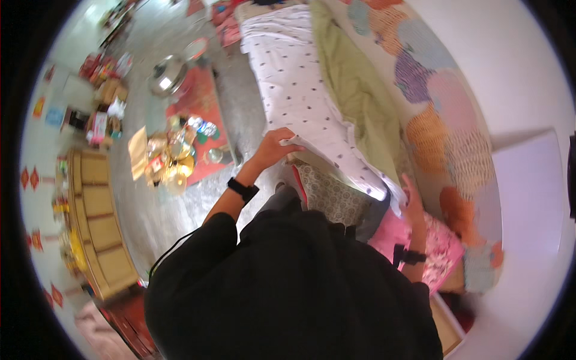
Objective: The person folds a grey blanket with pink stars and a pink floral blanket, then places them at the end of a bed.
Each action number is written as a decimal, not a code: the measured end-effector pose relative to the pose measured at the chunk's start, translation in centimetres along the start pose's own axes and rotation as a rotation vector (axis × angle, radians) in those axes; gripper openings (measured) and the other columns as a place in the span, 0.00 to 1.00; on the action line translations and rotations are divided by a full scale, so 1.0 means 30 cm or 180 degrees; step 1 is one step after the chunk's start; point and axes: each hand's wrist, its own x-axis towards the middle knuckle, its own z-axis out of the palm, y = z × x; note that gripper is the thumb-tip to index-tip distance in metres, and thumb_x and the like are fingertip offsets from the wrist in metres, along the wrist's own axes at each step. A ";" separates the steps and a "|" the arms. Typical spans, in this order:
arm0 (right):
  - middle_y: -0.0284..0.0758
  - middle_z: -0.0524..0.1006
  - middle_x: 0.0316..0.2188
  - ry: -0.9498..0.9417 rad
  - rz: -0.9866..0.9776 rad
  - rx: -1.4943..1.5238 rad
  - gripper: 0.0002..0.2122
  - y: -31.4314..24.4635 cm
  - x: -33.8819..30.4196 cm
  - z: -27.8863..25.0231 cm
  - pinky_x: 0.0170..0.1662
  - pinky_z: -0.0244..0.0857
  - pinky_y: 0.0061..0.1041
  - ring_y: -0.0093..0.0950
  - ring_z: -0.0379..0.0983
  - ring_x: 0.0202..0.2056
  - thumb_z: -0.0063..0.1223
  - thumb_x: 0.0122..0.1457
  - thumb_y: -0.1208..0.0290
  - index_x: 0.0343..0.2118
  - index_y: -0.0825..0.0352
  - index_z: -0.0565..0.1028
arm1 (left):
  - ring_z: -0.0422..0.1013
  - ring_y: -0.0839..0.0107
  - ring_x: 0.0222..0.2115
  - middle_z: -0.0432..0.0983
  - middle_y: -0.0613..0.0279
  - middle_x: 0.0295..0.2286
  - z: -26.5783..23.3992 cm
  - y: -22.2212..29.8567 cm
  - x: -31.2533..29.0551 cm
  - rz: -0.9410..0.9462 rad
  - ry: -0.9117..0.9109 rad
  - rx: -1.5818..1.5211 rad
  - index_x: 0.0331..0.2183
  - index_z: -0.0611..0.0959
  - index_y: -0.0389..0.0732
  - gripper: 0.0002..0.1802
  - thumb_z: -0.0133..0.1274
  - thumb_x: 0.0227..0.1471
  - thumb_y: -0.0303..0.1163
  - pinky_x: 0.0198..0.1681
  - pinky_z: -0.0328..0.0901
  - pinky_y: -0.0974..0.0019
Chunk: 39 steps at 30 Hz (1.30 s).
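The person leans over a bed and handles a white sheet with small dark dots. The sheet lies lengthwise along the bed, from the far end down to the person's body. The left hand has its grip clenched on the near left edge of this sheet, with the fingers curled over the cloth. The right hand touches the near right corner of the same sheet, but I cannot tell if its grip is closed, because the cloth and blur hide the fingers. Just beside the sheet, on its right, lies a green blanket. Under the right hand is a pink flowered pillow. On the floor at the left stands a metal pot, near a red mat.
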 end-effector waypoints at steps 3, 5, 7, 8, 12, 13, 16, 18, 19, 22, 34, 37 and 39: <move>0.35 0.74 0.34 0.0565 0.0394 0.0880 0.30 0.000 0.021 -0.030 0.39 0.62 0.18 0.20 0.69 0.35 0.45 0.43 0.90 0.54 0.67 0.61 | 0.70 0.64 0.27 0.73 0.58 0.25 -0.001 0.195 0.131 0.0346 -0.0830 -0.0324 0.27 0.78 0.36 0.09 0.58 0.40 0.28 0.32 0.63 0.70; 0.36 0.75 0.33 0.0957 0.0688 0.1205 0.26 -0.073 0.056 -0.068 0.39 0.62 0.18 0.20 0.70 0.34 0.48 0.44 0.88 0.50 0.70 0.64 | 0.69 0.60 0.27 0.73 0.58 0.26 0.069 0.301 0.200 0.0631 -0.1326 -0.0063 0.29 0.77 0.37 0.07 0.55 0.42 0.26 0.32 0.63 0.68; 0.37 0.76 0.32 0.1316 0.0845 0.1294 0.20 -0.156 0.101 -0.087 0.38 0.64 0.17 0.20 0.70 0.34 0.50 0.45 0.87 0.45 0.73 0.68 | 0.70 0.59 0.30 0.74 0.59 0.28 0.180 0.354 0.248 0.1254 -0.1980 -0.0218 0.31 0.77 0.40 0.07 0.50 0.45 0.27 0.33 0.65 0.64; 0.37 0.76 0.32 0.1438 0.0935 0.1290 0.20 -0.220 0.127 -0.079 0.38 0.64 0.17 0.20 0.70 0.34 0.50 0.45 0.87 0.45 0.73 0.68 | 0.70 0.60 0.31 0.73 0.60 0.29 0.236 0.355 0.261 0.1503 -0.2272 -0.0297 0.34 0.77 0.44 0.09 0.48 0.47 0.33 0.32 0.64 0.62; 0.39 0.76 0.30 0.2112 0.1106 0.1856 0.15 -0.457 0.257 -0.014 0.33 0.65 0.16 0.20 0.72 0.30 0.52 0.45 0.85 0.40 0.75 0.71 | 0.70 0.63 0.33 0.72 0.63 0.32 0.372 0.452 0.355 0.2394 -0.2481 -0.0208 0.29 0.78 0.46 0.07 0.52 0.42 0.32 0.32 0.64 0.63; 0.39 0.76 0.30 0.2236 0.1151 0.1894 0.15 -0.496 0.283 0.007 0.32 0.66 0.15 0.20 0.72 0.29 0.52 0.45 0.85 0.39 0.76 0.71 | 0.69 0.63 0.35 0.71 0.64 0.34 0.379 0.453 0.385 0.2653 -0.2236 -0.0349 0.26 0.79 0.46 0.06 0.55 0.39 0.30 0.33 0.64 0.62; 0.38 0.76 0.31 0.2058 0.1279 0.2846 0.17 -0.659 0.346 0.004 0.32 0.66 0.15 0.19 0.71 0.29 0.53 0.46 0.84 0.42 0.75 0.69 | 0.66 0.58 0.41 0.69 0.60 0.38 0.349 0.458 0.451 0.2855 -0.0907 -0.0422 0.24 0.80 0.44 0.08 0.58 0.33 0.26 0.39 0.63 0.58; 0.38 0.75 0.31 0.2105 0.1067 0.2779 0.18 -0.679 0.373 0.039 0.32 0.66 0.15 0.19 0.71 0.30 0.53 0.48 0.83 0.44 0.74 0.68 | 0.64 0.57 0.44 0.69 0.59 0.39 0.331 0.426 0.497 0.2944 -0.1159 -0.0950 0.24 0.81 0.43 0.10 0.58 0.31 0.24 0.43 0.59 0.54; 0.37 0.75 0.32 0.2021 0.0820 0.2703 0.18 -0.686 0.386 0.058 0.33 0.66 0.15 0.19 0.71 0.31 0.53 0.49 0.81 0.45 0.74 0.67 | 0.61 0.55 0.47 0.68 0.57 0.40 0.323 0.406 0.517 0.2946 -0.1315 -0.1414 0.24 0.81 0.43 0.12 0.57 0.29 0.22 0.46 0.56 0.51; 0.36 0.74 0.33 0.1917 0.0998 0.3228 0.21 -0.718 0.391 0.099 0.34 0.65 0.14 0.18 0.70 0.32 0.49 0.53 0.79 0.51 0.71 0.62 | 0.65 0.57 0.44 0.68 0.56 0.41 0.306 0.326 0.538 0.2592 -0.1723 -0.1407 0.27 0.81 0.39 0.12 0.57 0.31 0.21 0.44 0.61 0.57; 0.35 0.71 0.41 0.1575 0.0594 0.2882 0.23 -0.734 0.360 0.183 0.41 0.60 0.16 0.18 0.66 0.38 0.35 0.59 0.79 0.58 0.66 0.49 | 0.67 0.82 0.29 0.73 0.60 0.38 0.233 0.281 0.532 0.0116 -0.2914 -0.2564 0.29 0.77 0.31 0.06 0.54 0.45 0.22 0.29 0.62 0.78; 0.34 0.70 0.42 0.1557 0.0498 0.2553 0.24 -0.747 0.363 0.181 0.41 0.59 0.16 0.18 0.65 0.39 0.35 0.59 0.79 0.59 0.66 0.48 | 0.68 0.80 0.30 0.73 0.58 0.37 0.250 0.262 0.517 -0.0252 -0.2946 -0.2809 0.29 0.75 0.31 0.06 0.54 0.45 0.21 0.31 0.64 0.77; 0.34 0.70 0.41 0.1428 0.0508 0.2850 0.25 -0.755 0.368 0.171 0.42 0.58 0.15 0.18 0.64 0.39 0.35 0.59 0.80 0.59 0.65 0.47 | 0.69 0.80 0.31 0.73 0.57 0.36 0.254 0.254 0.506 -0.0354 -0.2845 -0.3013 0.28 0.75 0.32 0.06 0.54 0.45 0.21 0.31 0.64 0.77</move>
